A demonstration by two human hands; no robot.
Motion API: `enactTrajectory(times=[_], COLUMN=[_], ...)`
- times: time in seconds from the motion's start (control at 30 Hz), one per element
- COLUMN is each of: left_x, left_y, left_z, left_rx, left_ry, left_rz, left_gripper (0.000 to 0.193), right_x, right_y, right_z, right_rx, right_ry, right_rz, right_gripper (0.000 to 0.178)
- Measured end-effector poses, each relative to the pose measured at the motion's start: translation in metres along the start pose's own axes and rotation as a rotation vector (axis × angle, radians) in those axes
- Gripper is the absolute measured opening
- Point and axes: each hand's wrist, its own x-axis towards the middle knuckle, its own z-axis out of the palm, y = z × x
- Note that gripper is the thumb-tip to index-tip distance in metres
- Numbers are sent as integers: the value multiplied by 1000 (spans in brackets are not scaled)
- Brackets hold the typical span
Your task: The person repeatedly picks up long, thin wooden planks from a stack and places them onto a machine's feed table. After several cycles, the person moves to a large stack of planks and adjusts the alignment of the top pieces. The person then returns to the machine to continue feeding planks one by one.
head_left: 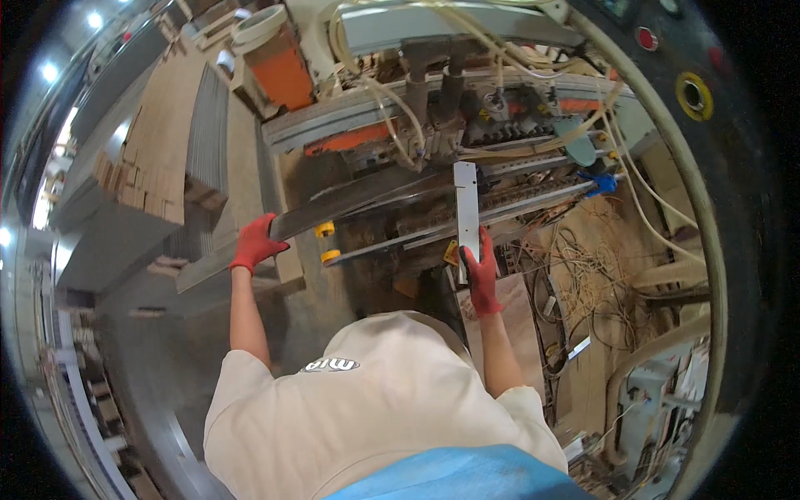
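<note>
My left hand (pixel 257 243), in a red glove, grips a long, narrow grey board (pixel 333 206) near its left end. The board slants up to the right, its far part lying under the machine head. My right hand (pixel 483 279), also red-gloved, is closed around the lower part of a flat pale metal bar (pixel 467 204) with small holes. My thumb lies over the bar's face and the fingers go along its right side. The bar stands across the right end of the board; whether the two touch, I cannot tell.
Ahead is a machine with hoses and an orange-striped beam (pixel 350 140). Rails with yellow rollers (pixel 327 242) run below the board. Stacked panels (pixel 154 142) stand at the left. Tangled cables and shavings (pixel 592 283) cover the right, beside a curved dark guard (pixel 708 208).
</note>
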Motion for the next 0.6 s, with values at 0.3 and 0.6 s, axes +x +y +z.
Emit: enactTrajectory(times=[0.3,0.6], left_x=[-240,-430], left_y=[38,164], left_z=[-9,53], left_rx=[433,843], left_ry=[408,689], left_rz=[-357,-669], left_gripper=[57,53], right_x=[-3,-122], right_y=[11,-42], right_z=[-16,115], right_rx=[-597,188], right_ry=[6,-1207], right_rz=[-247,57], right_gripper=[62,71])
